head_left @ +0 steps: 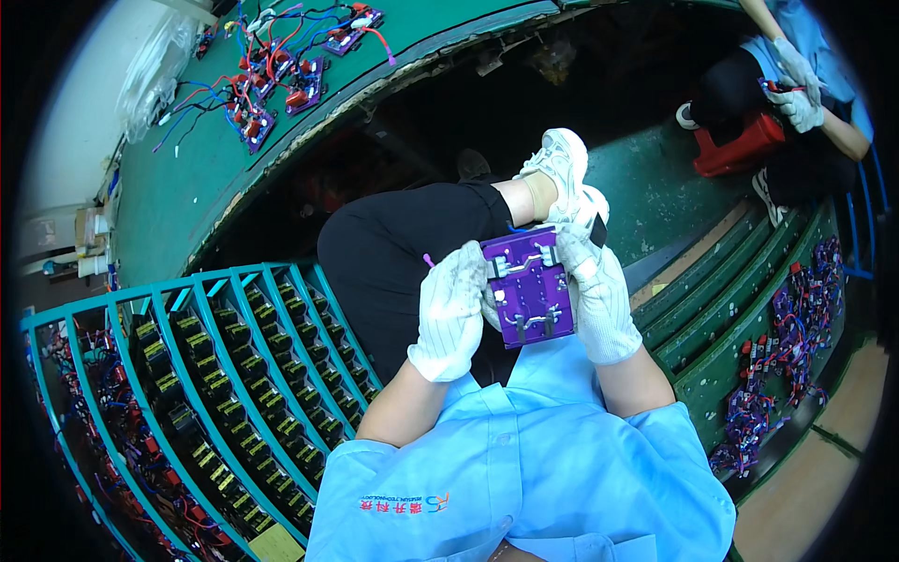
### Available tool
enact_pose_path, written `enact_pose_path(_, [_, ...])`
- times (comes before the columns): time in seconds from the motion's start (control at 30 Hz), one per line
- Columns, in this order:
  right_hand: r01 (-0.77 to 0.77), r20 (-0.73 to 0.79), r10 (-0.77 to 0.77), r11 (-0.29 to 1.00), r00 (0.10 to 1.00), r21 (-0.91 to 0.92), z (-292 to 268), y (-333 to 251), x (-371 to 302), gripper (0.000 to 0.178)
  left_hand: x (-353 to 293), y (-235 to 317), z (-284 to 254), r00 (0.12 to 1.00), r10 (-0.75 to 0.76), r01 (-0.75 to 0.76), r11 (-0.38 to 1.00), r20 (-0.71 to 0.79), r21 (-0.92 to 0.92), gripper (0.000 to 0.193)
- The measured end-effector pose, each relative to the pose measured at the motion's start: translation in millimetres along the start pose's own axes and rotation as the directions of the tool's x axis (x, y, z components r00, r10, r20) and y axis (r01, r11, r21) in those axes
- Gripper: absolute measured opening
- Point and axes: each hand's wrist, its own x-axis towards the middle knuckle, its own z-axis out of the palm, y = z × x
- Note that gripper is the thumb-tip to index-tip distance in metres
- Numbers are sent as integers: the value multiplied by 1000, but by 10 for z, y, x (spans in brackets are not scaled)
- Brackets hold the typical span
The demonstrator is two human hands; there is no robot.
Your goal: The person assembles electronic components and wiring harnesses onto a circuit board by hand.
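A purple circuit board point(530, 298) is held up in front of my chest, its soldered side with shiny solder tracks facing me. My left hand point(453, 304), in a white work glove, grips the board's left edge. On the opposite edge, my right hand point(596, 295) in a matching glove has its fingers closed around the upper right corner. A short purple wire end point(428, 260) sticks out beside the left glove. The board's far side and the fingertips behind it are hidden.
Several wired purple boards point(272, 82) lie on a green workbench point(178, 211) at upper left. A teal rack point(201, 290) beside me holds rows of black-and-yellow parts. More boards point(782, 347) sit on green shelving at right. A gloved co-worker's hand point(798, 108) is near a red stool point(740, 148).
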Motion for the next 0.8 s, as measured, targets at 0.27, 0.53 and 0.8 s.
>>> enact_pose_path(0.27, [-260, 91, 249, 954, 964, 148, 41, -283, -19, 63, 23, -194, -9, 912, -408, 369, 866, -48, -338, 38])
enact_pose_path(0.53, [-119, 89, 105, 978, 991, 170, 274, -260, -23, 74, 35, -124, -182, 970, -245, 245, 970, 12, -8, 43])
enact_pose_path(0.8, [-20, 31, 14, 974, 999, 224, 297, -249, -71, 69, 432, 377, -212, 823, -473, 531, 446, 314, -720, 60])
